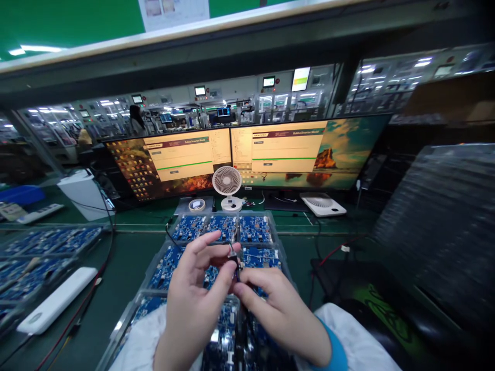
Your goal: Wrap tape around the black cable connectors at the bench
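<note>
Two hands: both meet over the middle tray, pinching one small part between them.
Far left: clear trays of blue boards (42,247) lie on the green counter (127,263); a white flat box (58,299) sits just beside them, with red and black cables (91,291) trailing past it.
Left hand (193,299): grip closed, thumb and fingers pinching the small connector part (233,257) from the left.
Part: held in the air above the circuit board tray (228,229), too small to tell in detail.
Right hand (278,309): grip closed on the same part from below right, fingertips touching the left hand's.
Behind: a roll of tape (197,205) and a small white fan (227,186) stand before two wide monitors (247,154).
Right: a flat white fan (323,204) lies by the monitors; dark stacked trays (441,221) rise well apart on the far right.
Open room: bare counter shows between the middle tray and the left trays; the near edge is hidden by white sleeves (348,340).
</note>
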`<state>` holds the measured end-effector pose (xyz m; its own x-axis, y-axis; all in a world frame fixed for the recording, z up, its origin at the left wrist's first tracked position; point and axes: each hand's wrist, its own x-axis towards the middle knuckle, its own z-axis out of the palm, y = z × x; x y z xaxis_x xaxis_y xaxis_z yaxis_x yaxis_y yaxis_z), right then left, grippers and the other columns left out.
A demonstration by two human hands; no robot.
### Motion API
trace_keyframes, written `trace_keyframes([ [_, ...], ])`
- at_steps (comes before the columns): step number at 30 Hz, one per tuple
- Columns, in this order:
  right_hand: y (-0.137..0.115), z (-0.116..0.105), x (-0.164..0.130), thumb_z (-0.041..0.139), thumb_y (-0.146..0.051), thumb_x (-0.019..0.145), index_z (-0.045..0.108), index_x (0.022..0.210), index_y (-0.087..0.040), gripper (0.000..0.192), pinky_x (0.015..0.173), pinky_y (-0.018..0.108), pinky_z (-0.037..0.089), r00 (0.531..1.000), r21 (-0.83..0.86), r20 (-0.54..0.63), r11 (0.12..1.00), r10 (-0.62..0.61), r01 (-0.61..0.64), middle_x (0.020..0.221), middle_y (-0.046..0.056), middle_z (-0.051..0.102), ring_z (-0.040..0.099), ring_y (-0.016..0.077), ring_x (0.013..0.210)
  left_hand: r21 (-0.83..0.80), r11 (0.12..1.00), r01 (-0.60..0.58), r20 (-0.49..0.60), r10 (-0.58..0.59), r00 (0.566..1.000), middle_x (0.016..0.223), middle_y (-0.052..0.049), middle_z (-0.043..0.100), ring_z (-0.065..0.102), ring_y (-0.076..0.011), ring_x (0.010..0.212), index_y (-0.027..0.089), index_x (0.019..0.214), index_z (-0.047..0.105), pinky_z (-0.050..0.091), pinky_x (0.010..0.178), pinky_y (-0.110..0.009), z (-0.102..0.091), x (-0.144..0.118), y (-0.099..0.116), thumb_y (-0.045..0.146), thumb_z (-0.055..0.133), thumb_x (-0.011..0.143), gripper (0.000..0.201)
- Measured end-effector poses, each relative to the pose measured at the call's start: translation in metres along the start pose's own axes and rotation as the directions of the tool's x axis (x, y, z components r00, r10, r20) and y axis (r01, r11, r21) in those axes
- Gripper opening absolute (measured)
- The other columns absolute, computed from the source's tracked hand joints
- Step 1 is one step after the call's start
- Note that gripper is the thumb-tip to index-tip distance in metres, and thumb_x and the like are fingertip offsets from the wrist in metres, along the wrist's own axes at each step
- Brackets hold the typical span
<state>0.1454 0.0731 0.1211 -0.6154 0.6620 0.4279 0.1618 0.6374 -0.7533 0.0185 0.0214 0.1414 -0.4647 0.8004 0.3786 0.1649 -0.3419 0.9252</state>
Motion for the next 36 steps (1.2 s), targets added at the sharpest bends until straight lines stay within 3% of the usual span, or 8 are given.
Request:
trace_keyframes([
  [3, -0.003, -0.001, -0.002, 0.052, -0.023, 0.092, 0.053, 0.061, -0.021, 0.031, 0.054, 0.023, 0.037, 0.999, 0.041, 0.033, 0.999, 0.018, -0.02, 0.054, -0.005, 0.053, 0.052, 0.0122, 0.053, -0.004, 1.0, 0.028, -0.003, -0.028, 1.0, 0.091, -0.005, 0.074, 0.072, -0.0231, 0.096, 0.021, 0.111, 0.058, 0.06, 0.063, -0.023, -0.001, -0.001, 0.003, 0.023, 0.069, 0.08, 0.033],
  [7, -0.003, -0.002, -0.004, 0.053, -0.022, 0.089, 0.064, 0.083, -0.02, 0.013, 0.057, 0.024, 0.042, 0.982, 0.236, 0.158, 0.961, 0.105, -0.141, 0.06, -0.003, 0.06, 0.059, 0.0142, 0.057, -0.115, 0.986, 0.122, 0.024, -0.12, 0.992, 0.097, -0.006, 0.074, 0.072, -0.0224, 0.094, 0.023, 0.118, 0.053, 0.058, 0.055, -0.019, -0.002, 0.002, 0.005, 0.024, 0.069, 0.082, 0.04],
  [10, -0.003, 0.0, -0.005, 0.056, -0.028, 0.087, 0.066, 0.102, -0.018, 0.02, 0.052, 0.023, 0.041, 0.953, 0.442, 0.258, 0.857, 0.161, -0.264, 0.06, -0.003, 0.058, 0.057, 0.0135, 0.054, -0.278, 0.927, 0.253, 0.143, -0.221, 0.965, 0.105, -0.008, 0.075, 0.073, -0.0192, 0.086, 0.025, 0.127, 0.045, 0.058, 0.055, -0.018, -0.006, 0.009, 0.005, 0.02, 0.069, 0.082, 0.052],
  [15, -0.005, 0.001, -0.008, 0.066, -0.044, 0.083, 0.065, 0.111, -0.018, 0.039, 0.05, 0.022, 0.043, 0.925, 0.663, 0.308, 0.647, 0.223, -0.377, 0.058, -0.004, 0.057, 0.051, 0.0098, 0.047, -0.473, 0.747, 0.467, 0.352, -0.326, 0.878, 0.115, -0.016, 0.072, 0.074, -0.02, 0.084, 0.02, 0.134, 0.039, 0.06, 0.072, -0.026, -0.015, 0.016, 0.008, 0.01, 0.066, 0.082, 0.059],
  [25, -0.012, -0.002, -0.011, 0.061, -0.039, 0.086, 0.066, 0.111, -0.019, 0.032, 0.054, 0.024, 0.043, 0.953, 0.625, 0.263, 0.726, 0.152, -0.288, 0.061, -0.005, 0.048, 0.055, 0.0115, 0.053, -0.557, 0.521, 0.647, 0.431, -0.485, 0.761, 0.121, -0.019, 0.069, 0.073, -0.0151, 0.073, 0.018, 0.14, 0.037, 0.06, 0.067, -0.024, -0.016, 0.022, 0.01, 0.015, 0.056, 0.087, 0.057],
  [27, -0.013, -0.003, -0.011, 0.058, -0.033, 0.086, 0.066, 0.111, -0.019, 0.03, 0.053, 0.023, 0.042, 0.957, 0.587, 0.26, 0.765, 0.131, -0.265, 0.061, -0.006, 0.046, 0.055, 0.0116, 0.053, -0.546, 0.546, 0.636, 0.396, -0.501, 0.77, 0.126, -0.019, 0.065, 0.072, -0.0137, 0.07, 0.019, 0.139, 0.039, 0.059, 0.063, -0.024, -0.017, 0.023, 0.01, 0.017, 0.055, 0.089, 0.052],
  [30, -0.015, -0.004, -0.01, 0.052, -0.023, 0.085, 0.067, 0.111, -0.019, 0.031, 0.05, 0.022, 0.037, 0.962, 0.481, 0.251, 0.848, 0.111, -0.223, 0.059, -0.006, 0.046, 0.053, 0.0113, 0.051, -0.511, 0.667, 0.542, 0.339, -0.423, 0.84, 0.129, -0.016, 0.064, 0.072, -0.0126, 0.068, 0.022, 0.134, 0.044, 0.059, 0.059, -0.022, -0.022, 0.025, 0.01, 0.018, 0.06, 0.088, 0.05],
  [36, -0.011, -0.002, -0.009, 0.048, -0.015, 0.081, 0.07, 0.109, -0.019, 0.037, 0.052, 0.024, 0.034, 0.985, 0.304, 0.152, 0.944, 0.084, -0.127, 0.058, -0.007, 0.04, 0.038, 0.0105, 0.051, -0.347, 0.912, 0.216, 0.147, -0.175, 0.974, 0.119, -0.008, 0.068, 0.072, -0.0106, 0.07, 0.027, 0.13, 0.046, 0.059, 0.067, -0.018, -0.037, 0.03, 0.012, 0.007, 0.075, 0.075, 0.065],
])
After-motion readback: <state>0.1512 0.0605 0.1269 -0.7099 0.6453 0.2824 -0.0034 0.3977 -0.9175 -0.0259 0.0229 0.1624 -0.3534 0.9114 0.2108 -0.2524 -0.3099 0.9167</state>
